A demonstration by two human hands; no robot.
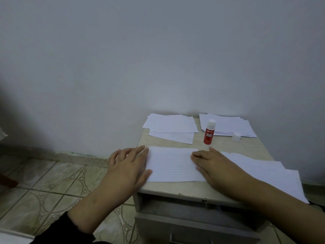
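Both the left hand [129, 164] and the right hand [212, 166] lay flat with straight fingers, pressing the side edges of the lined sheet [172, 164] and gripping nothing. The sheet lay near the front of the table [175, 188]. An uncapped glue stick [209, 132] stood just behind the right hand, with its cap [236, 136] and two paper piles [172, 125] farther back.

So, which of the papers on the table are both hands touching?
The lined sheet nearest the person: left hand and right hand rest on its two ends. No fingers touch the back-left stack, back-right stack or right-side pile.
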